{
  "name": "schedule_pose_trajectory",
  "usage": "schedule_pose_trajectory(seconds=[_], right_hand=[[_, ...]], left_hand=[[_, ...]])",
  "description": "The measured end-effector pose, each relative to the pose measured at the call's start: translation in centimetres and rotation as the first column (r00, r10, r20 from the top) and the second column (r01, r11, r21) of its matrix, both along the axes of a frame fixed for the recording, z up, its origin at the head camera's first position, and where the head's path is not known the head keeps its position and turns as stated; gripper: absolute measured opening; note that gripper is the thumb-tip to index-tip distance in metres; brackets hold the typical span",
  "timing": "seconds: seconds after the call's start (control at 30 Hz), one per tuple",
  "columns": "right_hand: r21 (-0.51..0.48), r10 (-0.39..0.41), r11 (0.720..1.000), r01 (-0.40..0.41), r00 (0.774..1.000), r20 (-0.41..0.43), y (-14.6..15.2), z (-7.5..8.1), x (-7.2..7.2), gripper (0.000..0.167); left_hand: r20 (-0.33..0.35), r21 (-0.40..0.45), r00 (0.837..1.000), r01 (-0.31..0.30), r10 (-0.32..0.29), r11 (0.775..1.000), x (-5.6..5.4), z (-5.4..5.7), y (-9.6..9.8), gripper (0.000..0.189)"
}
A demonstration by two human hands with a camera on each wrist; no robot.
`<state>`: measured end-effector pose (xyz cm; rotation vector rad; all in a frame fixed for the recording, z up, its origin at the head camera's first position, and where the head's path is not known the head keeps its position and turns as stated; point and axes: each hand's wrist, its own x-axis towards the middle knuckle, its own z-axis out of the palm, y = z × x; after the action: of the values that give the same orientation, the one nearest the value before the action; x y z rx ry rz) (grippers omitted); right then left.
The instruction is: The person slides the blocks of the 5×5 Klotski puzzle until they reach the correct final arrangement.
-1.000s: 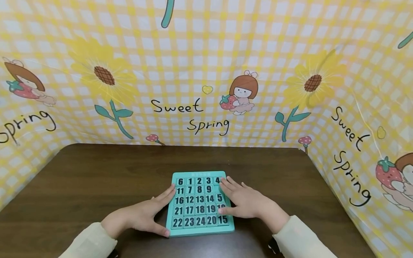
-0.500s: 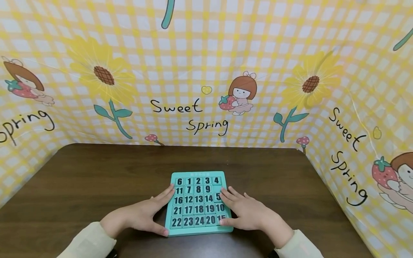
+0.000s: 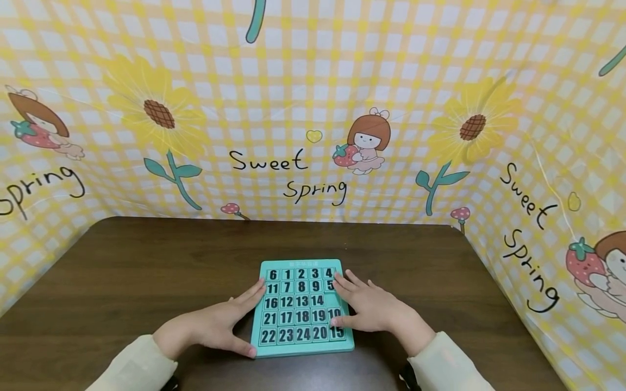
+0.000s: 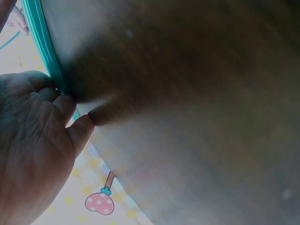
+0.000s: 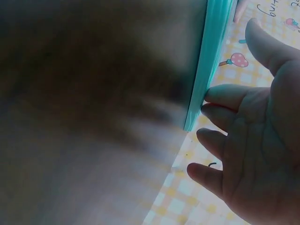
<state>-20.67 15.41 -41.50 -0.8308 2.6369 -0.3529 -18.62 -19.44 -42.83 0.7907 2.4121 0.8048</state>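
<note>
A turquoise number sliding puzzle (image 3: 303, 352) lies flat on the table. Its gap is at the right end of the middle row, under the 5 tile (image 3: 330, 286). Along the left edge rests my left hand (image 3: 215, 326), fingers straight at the upper side and thumb at the lower corner. My right hand (image 3: 374, 307) reaches over the right edge. Its fingertips touch around the 4 and 5 tiles, and its thumb lies on the 10 tile (image 3: 335, 313), partly covering it. Both wrist views catch only the puzzle's side edge beside the left hand (image 4: 37, 136) and right hand (image 5: 260, 131).
The dark wooden table (image 3: 146, 260) spreads around the puzzle on every side. Behind it and at both sides hangs a yellow checked cloth (image 3: 274, 108) printed with flowers, girls and lettering.
The 5 tile has slid up from the middle row to the second row, leaving the gap below it. My right hand drew nearer, then moved away again. The left hand stayed put.
</note>
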Motion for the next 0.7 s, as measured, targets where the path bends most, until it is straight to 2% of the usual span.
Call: schedule_pose_trajectory(seconds=[0.2, 0.43, 0.7], right_hand=[[-0.013, -0.017, 1.0, 0.017, 1.0, 0.023, 0.2, 0.4, 0.2, 0.085], [-0.036, -0.019, 0.999, 0.02, 1.0, 0.023, 0.7, 0.9, 2.3, 0.085], [-0.028, 0.025, 0.999, -0.025, 0.999, 0.021, 1.1, 1.1, 4.4, 0.083]], left_hand=[[-0.002, 0.005, 1.0, 0.006, -0.006, 1.0, 0.0, 0.0, 0.0, 0.121], [0.001, 0.009, 1.0, 0.002, -0.002, 1.0, 0.0, 0.1, 0.1, 0.121], [0.005, -0.004, 1.0, -0.007, 0.007, 1.0, 0.0, 0.1, 0.1, 0.121]])
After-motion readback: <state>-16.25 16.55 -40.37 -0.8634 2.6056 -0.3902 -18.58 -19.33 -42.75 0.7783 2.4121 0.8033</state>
